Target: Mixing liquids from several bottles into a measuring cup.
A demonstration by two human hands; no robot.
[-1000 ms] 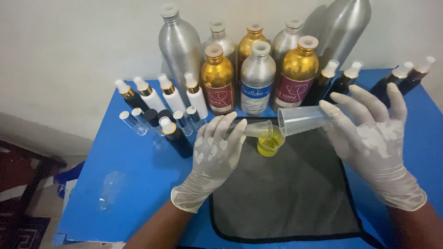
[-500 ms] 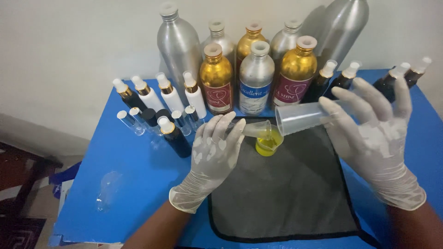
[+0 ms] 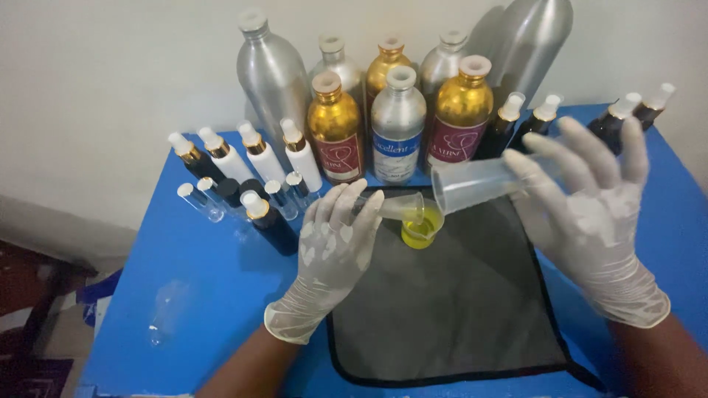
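Observation:
Both my hands wear thin white gloves. My right hand (image 3: 590,221) grips a clear plastic measuring cup (image 3: 472,184), tipped on its side with its mouth to the left. My left hand (image 3: 332,250) holds a small clear tube (image 3: 394,208), tilted with its mouth over a small glass (image 3: 420,228) of yellow liquid. That glass stands at the far edge of a black mesh mat (image 3: 450,309). The tipped cup's lip hangs just above the glass.
The blue table (image 3: 184,295) carries a back row of tall silver and gold metal bottles (image 3: 398,125). Small spray bottles (image 3: 258,158) stand at the left, dark ones (image 3: 634,110) at the right. A clear empty vial (image 3: 166,320) lies at the front left.
My right hand has tipped the measuring cup slightly lower over the glass. The left hand keeps its place with the tube.

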